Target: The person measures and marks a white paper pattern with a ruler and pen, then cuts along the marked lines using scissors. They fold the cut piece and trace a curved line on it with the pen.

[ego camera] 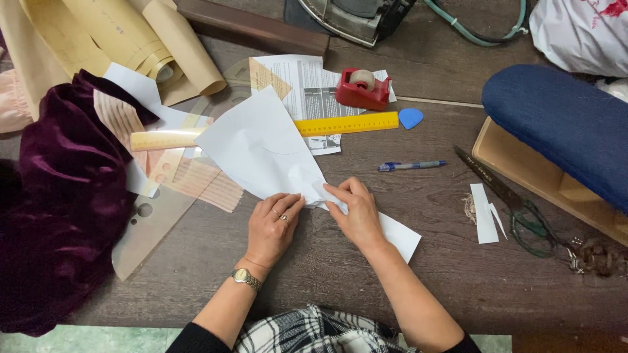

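A white paper piece (pixel 261 147) lies on the dark wooden table (pixel 458 274), reaching from the yellow ruler down to the front right. My left hand (pixel 275 225), with a ring and a wristwatch, presses flat on its lower edge. My right hand (pixel 356 212) pinches and folds the paper just to the right of the left hand. A strip of the same paper (pixel 399 236) sticks out past my right wrist.
A yellow ruler (pixel 347 123), red tape dispenser (pixel 363 88), blue chalk piece (pixel 411 117) and blue pen (pixel 411 166) lie behind. Scissors (pixel 504 189) and paper scraps (pixel 485 214) sit right, by a blue padded board (pixel 562 124). Dark red velvet (pixel 59 202) and clear curve ruler (pixel 147 225) lie left.
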